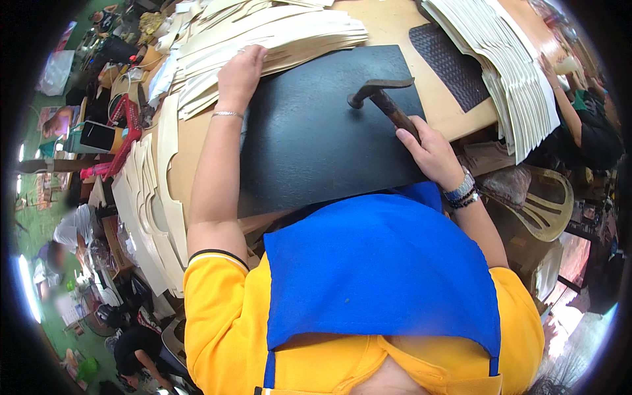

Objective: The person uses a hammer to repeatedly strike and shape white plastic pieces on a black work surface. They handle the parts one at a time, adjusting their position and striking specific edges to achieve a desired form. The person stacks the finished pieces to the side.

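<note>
My right hand is wrapped round the wooden handle of a hammer, whose dark curved head is raised over a black board. On the far left, my left hand reaches past the board to a spread pile of cream cut sheet pieces. Its fingers are bent and closed at the near edge of the pile, seemingly on one piece. The black board lies flat in front of me with nothing on its surface.
More cream pieces overlap along the table's left edge. At the right, a fanned stack of cream pieces lies beside a dark woven-textured sheet. A chair holds a plastic-wrapped bundle. Another person's arm reaches in at far right.
</note>
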`<state>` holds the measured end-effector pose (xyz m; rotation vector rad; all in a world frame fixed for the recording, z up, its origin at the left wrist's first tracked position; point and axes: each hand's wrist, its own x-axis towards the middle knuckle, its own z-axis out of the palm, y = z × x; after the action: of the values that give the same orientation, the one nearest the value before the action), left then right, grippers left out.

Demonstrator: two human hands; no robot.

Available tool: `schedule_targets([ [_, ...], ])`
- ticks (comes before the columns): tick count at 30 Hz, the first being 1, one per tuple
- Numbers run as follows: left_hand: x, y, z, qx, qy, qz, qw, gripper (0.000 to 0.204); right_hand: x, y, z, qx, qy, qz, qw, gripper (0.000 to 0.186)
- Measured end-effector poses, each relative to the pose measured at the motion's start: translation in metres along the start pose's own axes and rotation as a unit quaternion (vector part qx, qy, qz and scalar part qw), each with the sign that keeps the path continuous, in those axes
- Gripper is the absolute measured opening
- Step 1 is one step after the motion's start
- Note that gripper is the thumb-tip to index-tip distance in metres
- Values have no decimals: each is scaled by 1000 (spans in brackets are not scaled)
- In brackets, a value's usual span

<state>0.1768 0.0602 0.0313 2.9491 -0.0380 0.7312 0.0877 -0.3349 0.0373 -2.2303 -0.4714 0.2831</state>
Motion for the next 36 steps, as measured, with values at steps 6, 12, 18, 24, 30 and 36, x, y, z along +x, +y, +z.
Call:
schedule_targets([
  [6,-66,106,-48,-48,-144,174,973,17,-13,9,4,148,105,-9,983,37],
  [12,-105,152,-44,-181,-161,150,958,32,-20,-1,-35,-1,77,54,996,38],
  [18,-79,164,-22,-236,-197,78,948,45,-46,-1,-39,-173,77,73,979,40],
  [24,-51,182,-32,-299,-335,47,892,43,-55,14,-35,-167,61,111,978,41],
  [30,-44,195,11,-366,-252,22,895,31,-54,17,-36,-145,58,93,983,40],
  [36,-44,197,16,-363,-253,66,894,23,-45,14,-47,-195,102,26,975,38],
])
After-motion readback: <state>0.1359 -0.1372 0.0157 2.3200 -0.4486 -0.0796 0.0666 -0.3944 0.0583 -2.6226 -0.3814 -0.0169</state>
